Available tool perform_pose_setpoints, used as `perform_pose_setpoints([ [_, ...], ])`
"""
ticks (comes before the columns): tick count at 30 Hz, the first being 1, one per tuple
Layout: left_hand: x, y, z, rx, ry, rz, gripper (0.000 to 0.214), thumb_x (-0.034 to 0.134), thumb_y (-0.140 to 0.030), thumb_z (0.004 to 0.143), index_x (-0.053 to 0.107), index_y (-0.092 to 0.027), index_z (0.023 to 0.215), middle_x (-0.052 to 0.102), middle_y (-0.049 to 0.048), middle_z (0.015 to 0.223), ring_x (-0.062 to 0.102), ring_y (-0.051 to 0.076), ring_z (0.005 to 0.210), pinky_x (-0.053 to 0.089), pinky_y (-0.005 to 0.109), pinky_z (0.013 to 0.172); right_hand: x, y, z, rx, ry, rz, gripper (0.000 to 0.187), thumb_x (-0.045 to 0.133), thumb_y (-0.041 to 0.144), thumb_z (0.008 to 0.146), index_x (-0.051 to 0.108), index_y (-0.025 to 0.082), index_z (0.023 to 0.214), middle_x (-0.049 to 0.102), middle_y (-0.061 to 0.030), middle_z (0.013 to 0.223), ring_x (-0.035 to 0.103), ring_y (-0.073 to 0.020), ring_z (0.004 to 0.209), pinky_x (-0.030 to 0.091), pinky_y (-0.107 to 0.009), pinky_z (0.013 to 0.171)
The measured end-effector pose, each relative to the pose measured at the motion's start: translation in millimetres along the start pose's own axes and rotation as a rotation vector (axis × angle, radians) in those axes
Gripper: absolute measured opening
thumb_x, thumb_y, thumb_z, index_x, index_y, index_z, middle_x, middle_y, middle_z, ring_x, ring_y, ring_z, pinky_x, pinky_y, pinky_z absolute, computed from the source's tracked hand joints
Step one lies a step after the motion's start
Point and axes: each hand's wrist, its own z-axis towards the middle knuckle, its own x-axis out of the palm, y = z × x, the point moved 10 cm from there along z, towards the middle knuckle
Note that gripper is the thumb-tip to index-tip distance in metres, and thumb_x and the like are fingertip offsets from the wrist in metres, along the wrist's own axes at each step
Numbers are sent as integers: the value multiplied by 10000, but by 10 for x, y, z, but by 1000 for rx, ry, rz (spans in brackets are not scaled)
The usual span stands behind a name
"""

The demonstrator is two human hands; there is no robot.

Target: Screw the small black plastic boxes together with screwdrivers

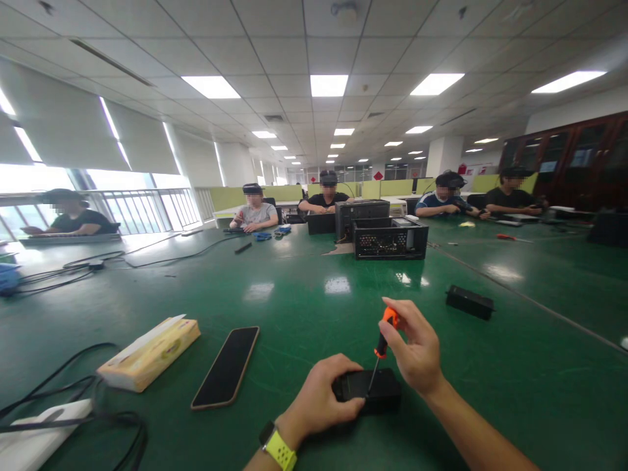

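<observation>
right hand [417, 353]: mine, fingers closed around the upper part of the orange-and-black handle of a screwdriver [383, 338].
screwdriver: held nearly upright with a slight tilt; the thin shaft runs down and the tip meets the top face of the black box [385, 391].
left hand [318, 398]: mine, clasped over the left end of the black box, holding it against the table.
black box: small and flat, lying on the green table [343, 294] directly in front of me, between my two hands.
watch band [280, 449]: yellow-green, on my left wrist.
phone [226, 366]: screen up and dark, left of the black box, not touching it.
tissue box [150, 353]: yellowish, further left; its print is too blurred to read.
cables [73, 392]: black, looped at the near left beside a white flat item [39, 435].
black module [470, 302]: small, alone on the table, beyond my right hand and to its right.
computer case [390, 239]: black, open-sided, mid-table.
co-workers [328, 201]: five seated along the far and left edges, well apart from my hands.
markings: any lettering on the box or screwdriver is too small to tell.
</observation>
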Motion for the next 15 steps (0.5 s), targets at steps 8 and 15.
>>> perform_pose_setpoints([
  [8, -4, -40, -12, 51, -18, -46, 317, 728, -219, 702, 693, -170, 1013, 674, 52, 935, 617, 205, 846, 466, 282, 786, -13, -45, -1, 12, -3, 22, 324, 610, 211, 893, 664, 303, 1199, 610, -31, 968, 619, -155, 791, 545, -277, 625],
  [15, -5, -43, -7, 58, -14, -60, 335, 722, -209, 700, 687, -173, 1031, 671, 51, 952, 613, 206, 861, 466, 284, 804, -49, -151, -9, 132, -58, 131, 300, 487, 254, 959, 662, 260, 1203, 686, -60, 1022, 670, -164, 767, 575, -314, 656],
])
